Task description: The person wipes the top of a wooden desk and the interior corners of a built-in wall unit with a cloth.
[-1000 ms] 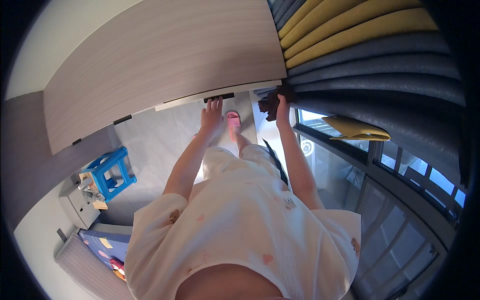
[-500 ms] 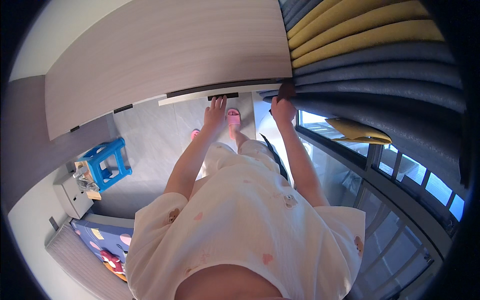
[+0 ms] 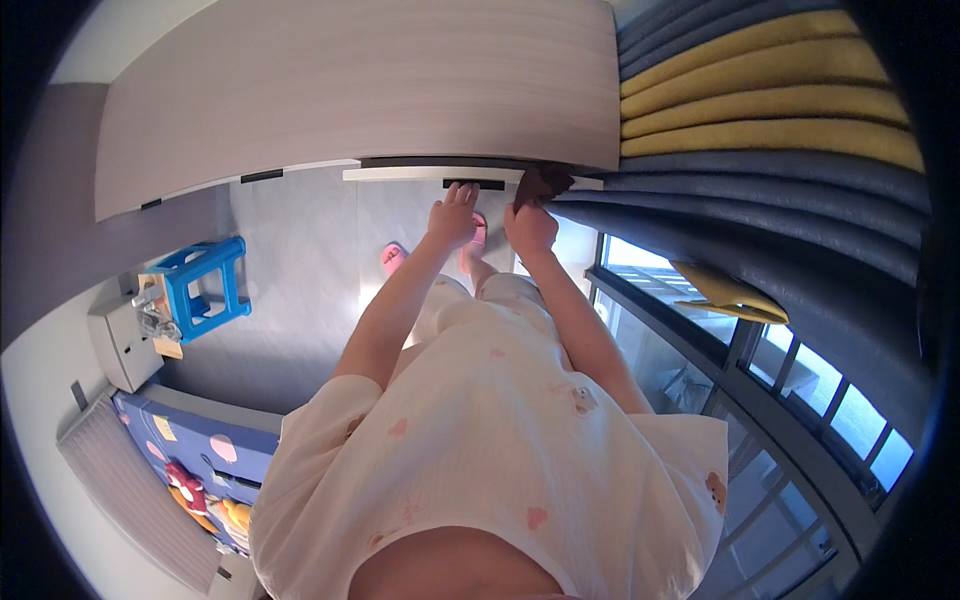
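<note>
A pale drawer (image 3: 400,174) stands slightly out from under the wood-grain top (image 3: 360,90). My left hand (image 3: 452,217) rests at its front, fingers stretched and slightly apart, the tips at the black recessed handle (image 3: 487,184). To the right, my right hand (image 3: 531,229) is closed on a crumpled dark brown cloth (image 3: 540,186), which sits against the drawer's right part. What lies inside the drawer is hidden under the top.
Grey and yellow curtains (image 3: 770,140) hang at the right beside a dark-framed window (image 3: 690,310). A blue stool (image 3: 205,290) stands on the grey floor at the left, near a white cabinet (image 3: 125,345). A bed with blue patterned bedding (image 3: 225,450) is at the lower left.
My right hand has moved left along the drawer front, away from the curtain, with the brown cloth in it. My left hand stays by the handle. The view has shifted slightly.
</note>
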{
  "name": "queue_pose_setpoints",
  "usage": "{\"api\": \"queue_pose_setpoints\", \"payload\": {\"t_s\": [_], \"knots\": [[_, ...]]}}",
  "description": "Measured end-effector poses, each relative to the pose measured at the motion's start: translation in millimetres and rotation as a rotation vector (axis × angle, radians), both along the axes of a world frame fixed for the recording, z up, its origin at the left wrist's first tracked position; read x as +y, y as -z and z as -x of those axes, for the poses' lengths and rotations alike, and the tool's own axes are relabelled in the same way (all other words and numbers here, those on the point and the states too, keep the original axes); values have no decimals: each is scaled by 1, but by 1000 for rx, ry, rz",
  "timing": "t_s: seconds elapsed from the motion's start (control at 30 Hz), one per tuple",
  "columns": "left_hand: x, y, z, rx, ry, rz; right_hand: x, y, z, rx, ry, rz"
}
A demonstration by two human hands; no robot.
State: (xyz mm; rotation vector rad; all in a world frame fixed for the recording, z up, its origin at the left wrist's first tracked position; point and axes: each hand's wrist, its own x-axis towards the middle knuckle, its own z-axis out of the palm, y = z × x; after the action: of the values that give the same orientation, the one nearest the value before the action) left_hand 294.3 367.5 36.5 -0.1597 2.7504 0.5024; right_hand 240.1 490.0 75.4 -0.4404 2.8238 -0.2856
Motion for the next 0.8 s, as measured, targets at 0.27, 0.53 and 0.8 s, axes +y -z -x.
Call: {"api": "queue_pose_setpoints", "payload": {"t_s": [0.27,0.53,0.8], "knots": [[4,6,-7,-34,-21,-12,-16,13,-8,-13,-278,-48],[-3,36,-11,-313,-169,-290,-56,8,-14,119,-520,20],[9,68,-16,-133,-48,-125,-90,5,-16,184,-776,-2]]}}
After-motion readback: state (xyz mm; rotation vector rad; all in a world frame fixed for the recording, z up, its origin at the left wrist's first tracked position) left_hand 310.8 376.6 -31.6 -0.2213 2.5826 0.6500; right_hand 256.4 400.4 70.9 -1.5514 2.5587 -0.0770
